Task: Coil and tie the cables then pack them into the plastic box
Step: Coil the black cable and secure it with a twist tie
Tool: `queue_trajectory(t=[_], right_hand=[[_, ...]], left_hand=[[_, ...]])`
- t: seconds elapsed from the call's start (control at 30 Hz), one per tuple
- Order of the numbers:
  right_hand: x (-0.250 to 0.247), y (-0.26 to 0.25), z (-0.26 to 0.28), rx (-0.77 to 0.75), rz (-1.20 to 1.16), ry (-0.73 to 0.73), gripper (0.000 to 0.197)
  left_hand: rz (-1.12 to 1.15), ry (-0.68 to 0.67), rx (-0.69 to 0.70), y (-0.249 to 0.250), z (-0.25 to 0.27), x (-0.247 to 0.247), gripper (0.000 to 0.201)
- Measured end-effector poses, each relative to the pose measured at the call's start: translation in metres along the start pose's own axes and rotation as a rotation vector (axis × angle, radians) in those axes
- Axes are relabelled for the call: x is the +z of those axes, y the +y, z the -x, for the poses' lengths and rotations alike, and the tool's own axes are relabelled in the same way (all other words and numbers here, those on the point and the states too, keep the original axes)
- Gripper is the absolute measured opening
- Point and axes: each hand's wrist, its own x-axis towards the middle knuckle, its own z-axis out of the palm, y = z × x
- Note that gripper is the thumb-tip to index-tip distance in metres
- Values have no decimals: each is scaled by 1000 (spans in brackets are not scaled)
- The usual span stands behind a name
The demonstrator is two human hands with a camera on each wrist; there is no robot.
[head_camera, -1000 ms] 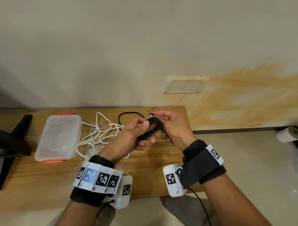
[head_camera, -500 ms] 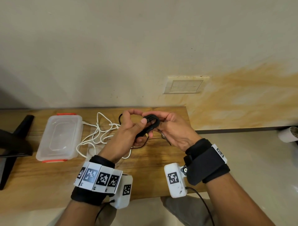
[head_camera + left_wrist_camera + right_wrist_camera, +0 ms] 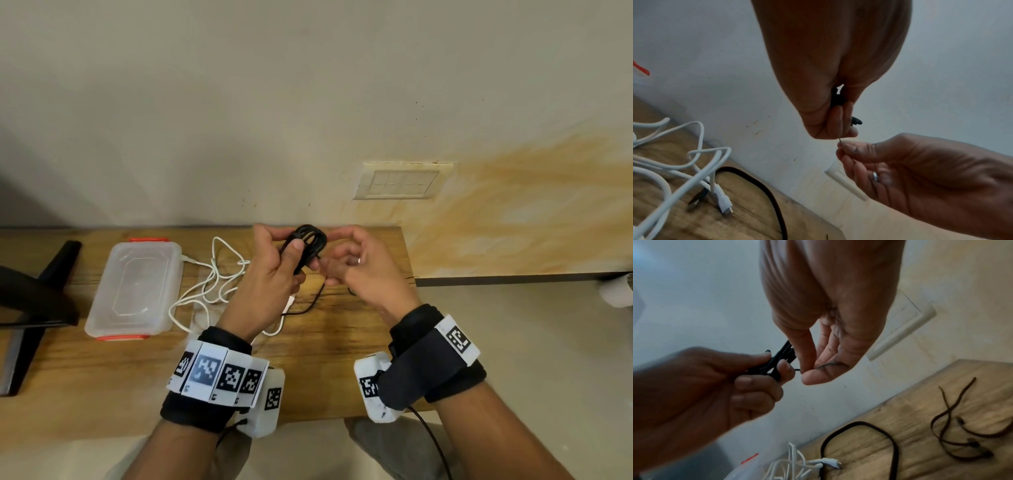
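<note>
At the tabletop's [image 3: 102, 370] left end: a dark stand [image 3: 37, 291], its leg running from the back edge toward the front. Just right of it, a clear box [image 3: 135, 287], lid on, orange clips at its back and front ends, long axis running back to front. Right of the box, touching its back right corner: a white cable [image 3: 212, 284], loose and uncoiled, loops sprawled across the wood, one plug lying flat near the middle [image 3: 723, 204]. Beside it, a black cable [image 3: 859, 449], also loose, arching toward the back edge. Above the tabletop, near its back edge: left hand [image 3: 270, 274], fingers curled round a black coil [image 3: 308, 240], thumb pressed on its front; the coil is a narrow oval, long axis tilted from the palm up and away toward the wall. Just right of it, right hand [image 3: 363, 267], thumb and forefinger pinching a thin wire tie [image 3: 828, 365] whose other end runs to the coil; other fingers loosely curled. Toward the tabletop's right end: thin dark ties [image 3: 953, 426] lying crossed on the wood. On the wall behind, a cream switch plate [image 3: 400, 181].
</note>
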Motion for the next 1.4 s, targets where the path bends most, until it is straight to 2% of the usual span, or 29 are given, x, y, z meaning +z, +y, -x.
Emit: queue_trajectory(t=[0.1,0.17,0.3,0.5,0.77,0.9,1.07,1.27,1.4], right_hand=[[9,2,9,22,49,-5,19],[16,3,17,21,27,-39,14],[26,0,27,-26,-18,-119,13],[18,-5,25,-156,-84,-196,21],[16,-1,9,-290,-37,29,11],[18,-2,5,-224,-161,73,13],[17,-1,-1,-163,-249,126,16],[18,-5,-1,-180,-265,120,15],[18,-6,4,-235,-139,164,10]], left_hand=[[-154,93,57,-7,-3,-5,5],[-288,126,60,-12,-4,-8,11],[-426,166,64,-11,-4,-14,12],[-499,130,73,-9,-5,-16,14],[-364,9,117,-7,-4,-12,17],[-305,-58,116,-5,-3,-12,18],[-350,-115,138,-4,-1,-11,13],[-390,-84,148,-5,-2,-12,14],[-394,-28,156,-6,-3,-14,16]])
